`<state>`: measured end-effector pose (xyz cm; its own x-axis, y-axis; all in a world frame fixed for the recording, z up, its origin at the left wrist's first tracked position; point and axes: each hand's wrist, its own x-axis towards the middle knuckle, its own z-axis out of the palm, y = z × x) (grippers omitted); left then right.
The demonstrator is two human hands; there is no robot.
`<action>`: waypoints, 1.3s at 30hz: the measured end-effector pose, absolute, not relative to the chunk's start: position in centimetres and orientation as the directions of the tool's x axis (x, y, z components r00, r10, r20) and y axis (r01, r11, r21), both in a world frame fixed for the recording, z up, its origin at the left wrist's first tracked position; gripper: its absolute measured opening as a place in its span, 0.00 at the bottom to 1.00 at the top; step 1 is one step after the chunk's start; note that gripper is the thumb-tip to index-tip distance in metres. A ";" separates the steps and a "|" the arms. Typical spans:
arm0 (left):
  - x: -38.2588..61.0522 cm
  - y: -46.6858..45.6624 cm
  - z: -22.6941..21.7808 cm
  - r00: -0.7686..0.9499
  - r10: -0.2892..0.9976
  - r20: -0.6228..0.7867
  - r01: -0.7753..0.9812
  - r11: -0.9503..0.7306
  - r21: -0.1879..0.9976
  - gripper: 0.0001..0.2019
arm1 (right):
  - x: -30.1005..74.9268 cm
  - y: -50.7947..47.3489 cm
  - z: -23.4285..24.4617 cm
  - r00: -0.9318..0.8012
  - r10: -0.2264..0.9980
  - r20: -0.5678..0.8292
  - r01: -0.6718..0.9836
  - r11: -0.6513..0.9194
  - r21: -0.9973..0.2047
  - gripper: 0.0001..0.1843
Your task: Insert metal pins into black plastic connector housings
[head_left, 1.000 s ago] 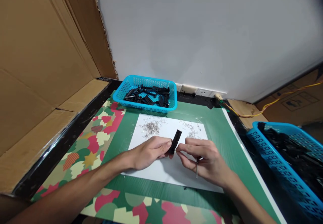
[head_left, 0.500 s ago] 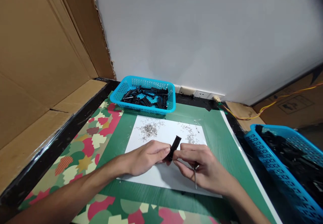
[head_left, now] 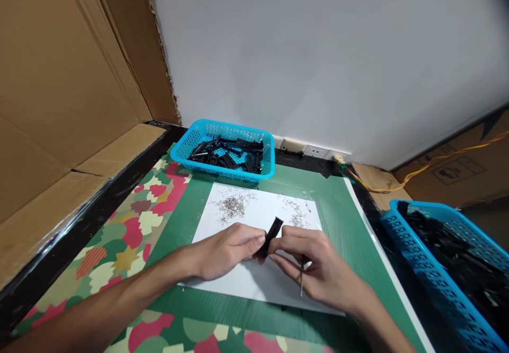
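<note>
My left hand (head_left: 228,249) pinches the lower end of a small black plastic part (head_left: 271,234), which sticks up tilted above a white sheet of paper (head_left: 254,281). My right hand (head_left: 318,268) has its thumb and forefinger closed against the same part from the right. A thin metal pin (head_left: 301,281) is tucked under the right hand's lower fingers. Two heaps of tiny metal springs (head_left: 233,206) lie on the paper just beyond the hands.
A blue basket (head_left: 225,149) with black parts stands at the back of the green mat (head_left: 338,210). A second blue basket (head_left: 445,260) full of black parts stands at the right. Cardboard walls rise on the left. A yellow cable runs at the back right.
The right hand's fingers closed in onto the black part, which now sits a little lower. The view drifted slightly; both hands stay over the paper.
</note>
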<state>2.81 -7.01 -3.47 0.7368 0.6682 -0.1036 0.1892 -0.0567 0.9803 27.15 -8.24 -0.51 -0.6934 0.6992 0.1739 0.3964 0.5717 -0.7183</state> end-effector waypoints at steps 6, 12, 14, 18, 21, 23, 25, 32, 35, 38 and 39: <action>2.9 -7.0 -3.4 0.741 0.667 -0.081 0.170 -0.070 0.983 0.25 | 27.3 -8.2 -0.8 -0.675 0.720 0.164 0.426 0.561 -0.710 0.08; 3.0 -7.0 -3.4 0.743 0.663 -0.093 0.139 -0.017 0.990 0.23 | 27.2 -8.1 -0.8 -0.666 0.723 0.182 0.395 0.549 -0.736 0.09; 2.9 -7.0 -3.4 0.743 0.662 -0.097 0.138 -0.011 0.990 0.24 | 27.1 -8.1 -0.7 -0.667 0.721 0.188 0.385 0.549 -0.742 0.09; 2.9 -7.0 -3.5 0.744 0.660 -0.105 0.142 -0.002 0.990 0.25 | 27.1 -8.0 -0.7 -0.670 0.717 0.192 0.372 0.548 -0.749 0.09; 2.8 -7.1 -3.8 0.736 0.667 -0.116 0.152 0.003 0.988 0.26 | 27.1 -7.9 -1.1 -0.659 0.723 0.207 0.367 0.549 -0.751 0.09; 2.9 -7.1 -4.1 0.724 0.680 -0.118 0.138 0.025 0.990 0.26 | 27.1 -7.8 -1.4 -0.644 0.731 0.225 0.362 0.550 -0.753 0.09; 3.0 -7.2 -4.4 0.715 0.691 -0.109 0.092 0.062 0.994 0.26 | 27.1 -7.8 -1.8 -0.623 0.739 0.256 0.358 0.560 -0.747 0.09; 3.4 -7.5 -4.8 0.681 0.725 -0.103 -0.066 0.202 0.977 0.23 | 26.7 -7.9 -1.9 -0.561 0.748 0.356 0.389 0.617 -0.684 0.09; 3.5 -7.6 -5.0 0.658 0.745 -0.113 -0.074 0.214 0.974 0.23 | 26.3 -8.1 -1.8 -0.525 0.779 0.344 0.394 0.580 -0.713 0.09; 3.6 -7.7 -5.2 0.631 0.770 -0.099 -0.058 0.174 0.983 0.23 | 26.0 -8.3 -2.2 -0.473 0.819 0.326 0.370 0.520 -0.770 0.08; 3.6 -7.7 -5.3 0.625 0.775 -0.091 -0.056 0.161 0.985 0.23 | 25.9 -8.3 -2.4 -0.459 0.830 0.318 0.363 0.501 -0.786 0.07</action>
